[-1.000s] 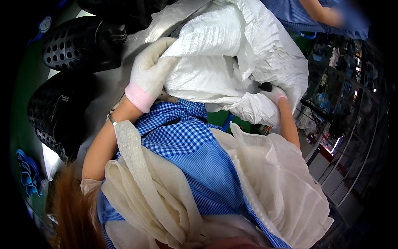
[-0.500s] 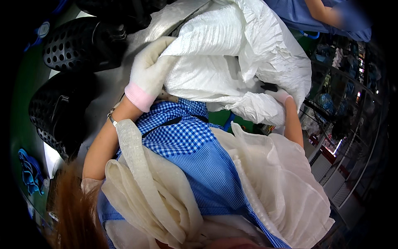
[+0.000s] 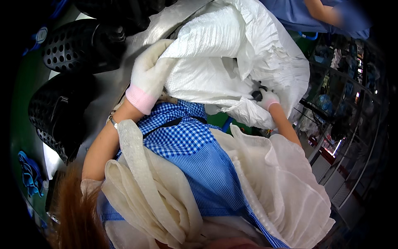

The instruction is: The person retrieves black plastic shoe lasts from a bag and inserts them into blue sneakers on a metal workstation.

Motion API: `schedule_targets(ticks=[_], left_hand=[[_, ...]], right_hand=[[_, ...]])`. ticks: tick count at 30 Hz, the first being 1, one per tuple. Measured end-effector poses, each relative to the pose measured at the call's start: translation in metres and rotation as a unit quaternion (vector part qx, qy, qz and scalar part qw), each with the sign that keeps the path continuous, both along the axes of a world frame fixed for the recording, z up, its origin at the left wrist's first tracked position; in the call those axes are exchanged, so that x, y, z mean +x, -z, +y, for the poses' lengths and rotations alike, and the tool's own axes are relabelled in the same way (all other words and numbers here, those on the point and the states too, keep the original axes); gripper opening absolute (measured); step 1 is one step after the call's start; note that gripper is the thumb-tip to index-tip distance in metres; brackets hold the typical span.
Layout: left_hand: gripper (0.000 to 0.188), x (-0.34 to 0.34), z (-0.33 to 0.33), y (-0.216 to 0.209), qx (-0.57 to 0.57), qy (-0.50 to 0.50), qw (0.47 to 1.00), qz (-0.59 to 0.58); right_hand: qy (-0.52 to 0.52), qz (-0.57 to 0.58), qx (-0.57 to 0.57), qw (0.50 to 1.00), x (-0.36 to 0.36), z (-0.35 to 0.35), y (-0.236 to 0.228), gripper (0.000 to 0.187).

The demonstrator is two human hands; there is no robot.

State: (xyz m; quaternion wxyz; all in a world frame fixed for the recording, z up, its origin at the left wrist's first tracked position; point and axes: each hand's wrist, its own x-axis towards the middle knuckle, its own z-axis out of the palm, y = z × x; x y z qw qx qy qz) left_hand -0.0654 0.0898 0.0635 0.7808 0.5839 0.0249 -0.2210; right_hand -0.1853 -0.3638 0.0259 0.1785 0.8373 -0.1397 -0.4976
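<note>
A large white woven sack (image 3: 207,37) spreads in front of me with its mouth facing me. My left hand (image 3: 150,70), in a white knitted glove with a pink cuff, pinches the sack's rim at the left. My right hand (image 3: 269,98), gloved the same way, is inside the sack's mouth at the right, its fingers closed round a small black part (image 3: 257,96). Part of that black piece is hidden by my fingers, so I cannot tell its kind. Most of the sack's inside is hidden by its folds.
Large black perforated plastic shells (image 3: 70,45) stand on a metal surface (image 3: 139,39) at the left. Another person's arm (image 3: 321,10) and blue clothing show at the upper right. Metal shelves (image 3: 352,79) with bagged goods stand at the right. A blue strap bundle (image 3: 31,174) lies far left.
My right hand has shifted a little left inside the sack, and more of the black part now shows. The sack's lower right fold has moved slightly. My left hand keeps its hold.
</note>
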Motion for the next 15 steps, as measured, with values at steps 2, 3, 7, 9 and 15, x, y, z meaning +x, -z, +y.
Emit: schedule_targets(ticks=[2, 3, 7, 9, 15], left_hand=[[0.026, 0.001, 0.001, -0.002, 0.013, -0.009, 1.0, -0.001], [0.026, 0.001, 0.002, -0.003, 0.01, -0.01, 1.0, -0.006], [0.026, -0.001, 0.004, 0.0, 0.002, -0.02, 1.0, -0.007], [0.027, 0.0, 0.005, 0.0, 0.003, -0.014, 1.0, -0.007], [0.03, 0.004, 0.007, 0.005, 0.019, -0.012, 1.0, -0.014]], right_hand=[[0.04, -0.056, -0.031, 0.997, -0.005, -0.018, 0.009, 0.065], [0.038, -0.091, -0.049, 0.994, -0.008, -0.028, 0.011, 0.063], [0.016, -0.07, -0.064, 0.995, 0.001, -0.02, 0.004, 0.057], [0.011, -0.061, -0.067, 0.996, -0.002, -0.022, 0.007, 0.053], [-0.032, -0.136, -0.053, 0.989, -0.009, -0.048, 0.025, 0.042]])
